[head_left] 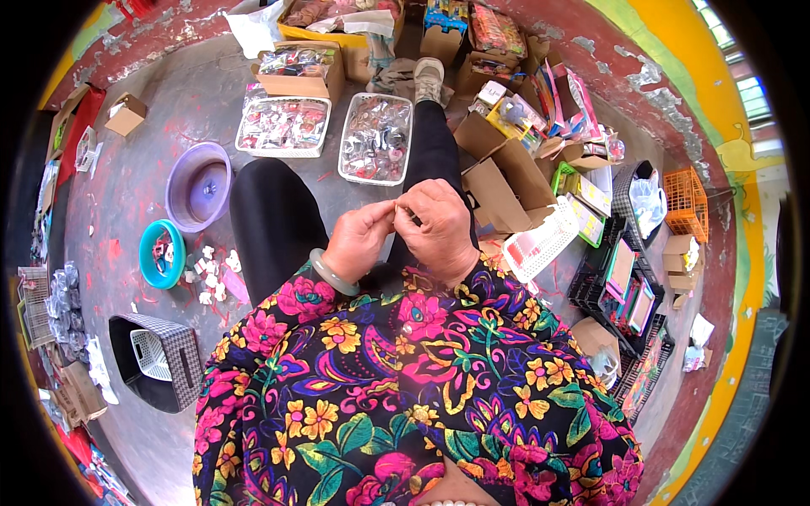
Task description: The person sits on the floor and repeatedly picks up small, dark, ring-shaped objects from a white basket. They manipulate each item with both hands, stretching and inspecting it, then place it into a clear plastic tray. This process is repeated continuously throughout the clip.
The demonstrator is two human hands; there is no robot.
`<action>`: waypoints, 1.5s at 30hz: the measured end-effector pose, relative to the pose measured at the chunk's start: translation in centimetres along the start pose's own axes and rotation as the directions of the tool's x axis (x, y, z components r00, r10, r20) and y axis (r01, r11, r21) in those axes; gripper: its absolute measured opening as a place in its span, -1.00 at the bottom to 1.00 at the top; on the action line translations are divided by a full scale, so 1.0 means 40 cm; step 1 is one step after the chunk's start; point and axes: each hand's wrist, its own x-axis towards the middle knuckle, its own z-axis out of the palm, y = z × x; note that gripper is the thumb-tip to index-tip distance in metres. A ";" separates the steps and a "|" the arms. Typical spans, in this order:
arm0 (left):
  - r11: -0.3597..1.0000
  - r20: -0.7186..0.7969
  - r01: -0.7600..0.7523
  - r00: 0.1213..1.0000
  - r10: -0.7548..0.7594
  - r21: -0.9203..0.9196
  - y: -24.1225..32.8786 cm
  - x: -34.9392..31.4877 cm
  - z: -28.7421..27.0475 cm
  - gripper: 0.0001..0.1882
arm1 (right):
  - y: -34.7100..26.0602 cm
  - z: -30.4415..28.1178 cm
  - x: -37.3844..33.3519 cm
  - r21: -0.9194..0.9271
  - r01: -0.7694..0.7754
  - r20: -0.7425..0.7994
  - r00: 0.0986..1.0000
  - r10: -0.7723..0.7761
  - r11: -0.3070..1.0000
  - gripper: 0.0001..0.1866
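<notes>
My left hand (356, 242) and my right hand (439, 226) meet in front of my lap, thumbs and fingertips pinched close together. Whatever is between the fingertips is too small to make out. A pale bangle (333, 272) circles my left wrist. Beyond the hands, between my legs, stands a white basket (342, 154) full of small items in clear wrapping. Another white basket (278, 152) of wrapped pieces sits to its left. Just right of my right hand, a white perforated basket (540, 244) lies tilted near an open cardboard box (498, 190).
On the floor at left are a purple basin (179, 190), a teal bowl (148, 253), scattered white pieces (211, 274) and a dark checkered bin (181, 371). Cartons of packaged goods (295, 76) line the far wall. Black crates (624, 325) and an orange crate (685, 202) stand at right.
</notes>
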 end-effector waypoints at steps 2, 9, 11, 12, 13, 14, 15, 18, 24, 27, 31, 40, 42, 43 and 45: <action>0.999 -0.004 -0.011 1.000 0.011 0.039 0.004 0.000 -0.001 -0.77 | 0.000 -0.001 0.001 -0.011 0.010 0.010 1.000 -0.010 1.000 -0.94; 0.971 -0.036 -0.050 0.998 0.060 0.232 0.002 0.004 -0.005 -0.79 | -0.017 -0.021 0.015 -0.099 0.052 0.141 0.989 -0.038 0.994 -0.90; 0.969 -0.027 -0.045 0.998 0.053 0.244 0.006 0.004 -0.005 -0.79 | -0.020 -0.022 0.015 -0.134 0.088 0.158 0.985 -0.066 0.987 -0.90; 0.968 -0.020 -0.045 0.998 0.052 0.247 0.012 0.005 -0.004 -0.79 | -0.023 -0.023 0.014 -0.151 0.110 0.167 0.982 -0.085 0.982 -0.90; 0.967 -0.013 -0.045 0.999 0.050 0.250 0.015 0.004 -0.005 -0.80 | -0.024 -0.023 0.013 -0.167 0.133 0.177 0.979 -0.103 0.977 -0.90; 0.968 -0.019 -0.055 0.998 0.061 0.244 0.011 0.005 -0.005 -0.80 | -0.024 -0.022 0.012 -0.179 0.139 0.179 0.978 -0.106 0.974 -0.91; 0.969 -0.025 -0.065 0.997 0.073 0.239 0.003 0.005 -0.005 -0.80 | -0.024 -0.019 0.011 -0.192 0.144 0.180 0.977 -0.110 0.971 -0.91; 0.972 -0.033 -0.060 0.997 0.069 0.227 0.004 0.003 -0.004 -0.81 | -0.024 -0.019 0.012 -0.168 0.119 0.151 0.984 -0.094 0.979 -0.93; 0.976 -0.052 -0.055 0.996 0.067 0.211 0.010 0.001 -0.003 -0.81 | -0.023 -0.016 0.010 -0.171 0.102 0.128 0.988 -0.080 0.980 -0.93; 0.969 -0.046 -0.056 0.997 0.069 0.240 0.010 0.002 -0.004 -0.80 | -0.021 -0.010 0.008 -0.185 0.110 0.127 0.988 -0.087 0.977 -0.93; 0.960 -0.028 -0.083 0.995 0.093 0.266 0.009 0.001 -0.004 -0.80 | -0.019 -0.008 0.006 -0.183 0.096 0.134 0.988 -0.072 0.978 -0.93; 0.928 -0.026 -0.078 0.995 0.094 0.364 0.039 0.001 0.001 -0.81 | -0.029 -0.017 0.010 -0.239 0.159 0.101 0.985 -0.138 0.958 -0.94; 0.935 -0.037 -0.095 0.993 0.115 0.340 0.034 0.001 -0.003 -0.81 | -0.026 -0.015 0.011 -0.215 0.142 0.067 0.989 -0.131 0.966 -0.93; 0.939 -0.043 -0.104 0.991 0.125 0.329 0.029 0.001 -0.005 -0.82 | -0.025 -0.014 0.011 -0.203 0.134 0.050 0.991 -0.126 0.970 -0.93; 0.964 -0.054 -0.083 0.994 0.100 0.254 0.011 0.001 -0.005 -0.81 | -0.021 -0.018 0.010 -0.102 0.029 0.051 0.998 -0.023 0.994 -0.94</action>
